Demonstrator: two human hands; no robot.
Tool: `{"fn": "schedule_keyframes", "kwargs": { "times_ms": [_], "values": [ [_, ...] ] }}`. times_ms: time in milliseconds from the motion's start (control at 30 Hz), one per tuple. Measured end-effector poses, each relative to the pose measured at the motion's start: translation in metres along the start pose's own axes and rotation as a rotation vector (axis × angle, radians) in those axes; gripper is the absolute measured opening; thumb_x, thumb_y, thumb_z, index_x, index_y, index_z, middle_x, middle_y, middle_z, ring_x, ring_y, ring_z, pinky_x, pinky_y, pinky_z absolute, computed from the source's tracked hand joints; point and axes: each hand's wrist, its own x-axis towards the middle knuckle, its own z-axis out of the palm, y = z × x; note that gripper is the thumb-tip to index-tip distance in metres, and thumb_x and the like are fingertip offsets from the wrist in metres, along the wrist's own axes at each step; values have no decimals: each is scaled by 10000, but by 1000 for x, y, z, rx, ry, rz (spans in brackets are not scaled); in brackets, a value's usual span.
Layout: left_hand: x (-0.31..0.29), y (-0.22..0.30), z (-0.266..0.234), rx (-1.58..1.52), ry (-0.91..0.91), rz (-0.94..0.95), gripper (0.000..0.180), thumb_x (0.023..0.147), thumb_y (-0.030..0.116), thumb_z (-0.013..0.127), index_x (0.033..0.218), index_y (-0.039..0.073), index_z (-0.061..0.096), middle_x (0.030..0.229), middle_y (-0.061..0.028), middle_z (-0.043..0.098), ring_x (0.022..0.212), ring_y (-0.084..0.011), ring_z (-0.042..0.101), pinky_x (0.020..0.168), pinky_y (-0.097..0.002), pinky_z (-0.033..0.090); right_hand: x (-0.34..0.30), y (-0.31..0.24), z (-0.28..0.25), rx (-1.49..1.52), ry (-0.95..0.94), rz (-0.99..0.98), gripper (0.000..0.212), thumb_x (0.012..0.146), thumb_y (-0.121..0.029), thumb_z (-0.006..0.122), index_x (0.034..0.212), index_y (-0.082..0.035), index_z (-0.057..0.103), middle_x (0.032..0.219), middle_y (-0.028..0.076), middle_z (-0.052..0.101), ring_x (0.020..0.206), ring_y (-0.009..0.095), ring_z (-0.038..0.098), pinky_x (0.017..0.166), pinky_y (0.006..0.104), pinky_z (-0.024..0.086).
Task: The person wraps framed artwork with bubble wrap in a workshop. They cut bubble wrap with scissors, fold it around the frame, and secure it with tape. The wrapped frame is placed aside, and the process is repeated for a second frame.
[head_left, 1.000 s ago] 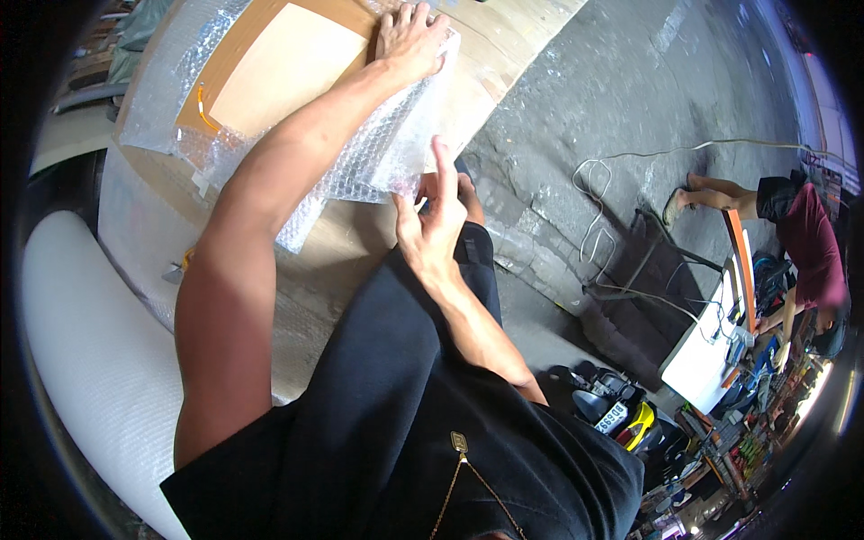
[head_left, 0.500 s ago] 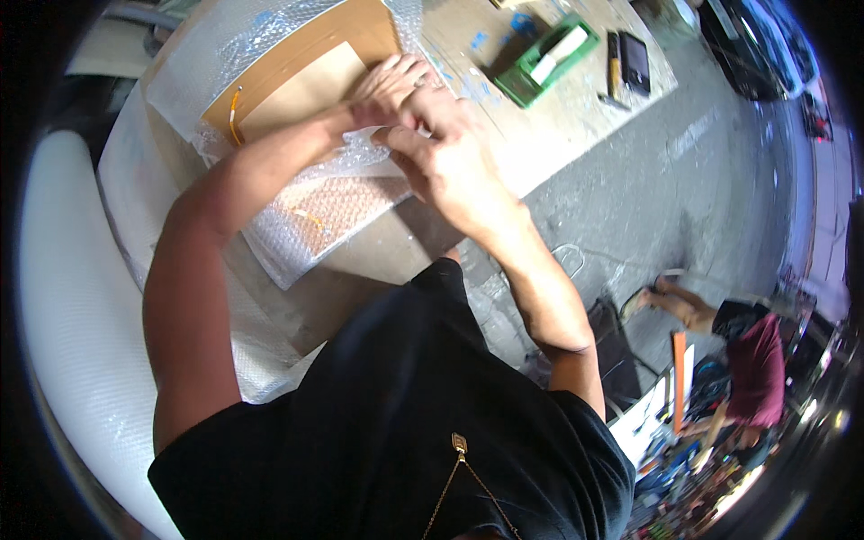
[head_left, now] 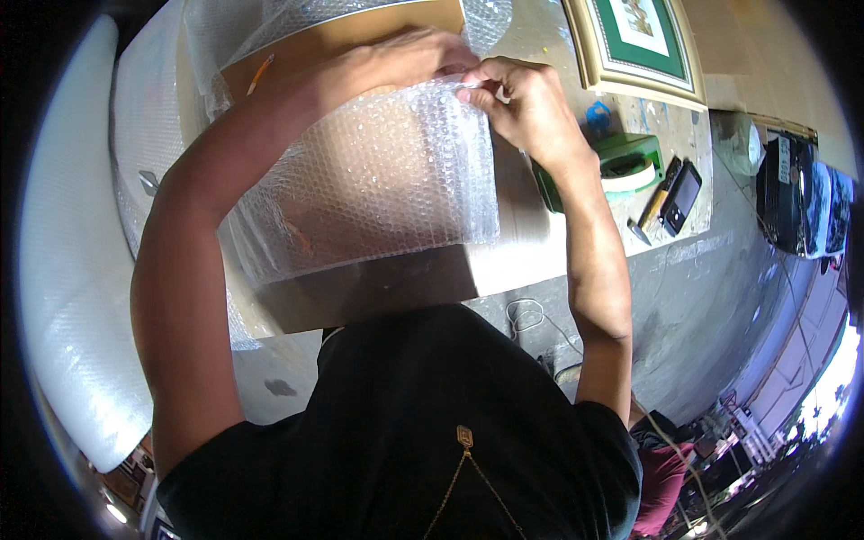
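A clear sheet of bubble wrap (head_left: 387,171) is folded over a flat piece with a brown backing board (head_left: 351,31) on the table. At the wrap's upper right corner, my right hand (head_left: 535,103) pinches the edge between thumb and finger. My left hand (head_left: 418,56) is close beside it, its fingers bent over the same edge, their tips partly hidden. An orange tie (head_left: 261,74) shows on the bare part of the board, and another orange bit shows blurred through the wrap.
Right of my hands are a green tape dispenser (head_left: 643,148), a knife (head_left: 655,202) and a black phone (head_left: 681,200). A framed picture (head_left: 693,76) with a green mat lies at the far right. A large bubble wrap roll (head_left: 72,252) stands left; a cable (head_left: 526,315) is on the floor.
The bubble wrap now covers more of the backing board and lies flatter. My right hand has shifted right and up to the wrap's corner. The view has turned, bringing the framed picture in.
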Motion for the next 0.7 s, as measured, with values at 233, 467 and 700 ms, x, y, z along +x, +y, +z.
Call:
{"fn": "schedule_keyframes", "kwargs": {
  "times_ms": [233,467,700],
  "values": [
    [10,-21,8,-9,149,202,157,821,169,635,899,34,647,771,-120,581,755,-257,564,678,-394,450,10,49,22,41,-69,266,153,776,-113,758,897,-33,709,728,148,666,626,219,631,621,336,508],
    [6,-29,13,3,183,410,224,819,223,667,710,36,613,661,-44,510,708,-208,469,649,-358,411,8,83,38,41,-119,364,165,734,-114,780,865,-37,715,733,175,672,642,245,660,635,346,514],
    [2,-36,35,-2,359,378,269,747,278,763,803,50,633,687,-31,518,721,-191,501,650,-354,436,17,119,50,310,-106,402,141,699,-81,794,808,-18,731,669,95,676,587,121,610,561,281,483]
  ]
}}
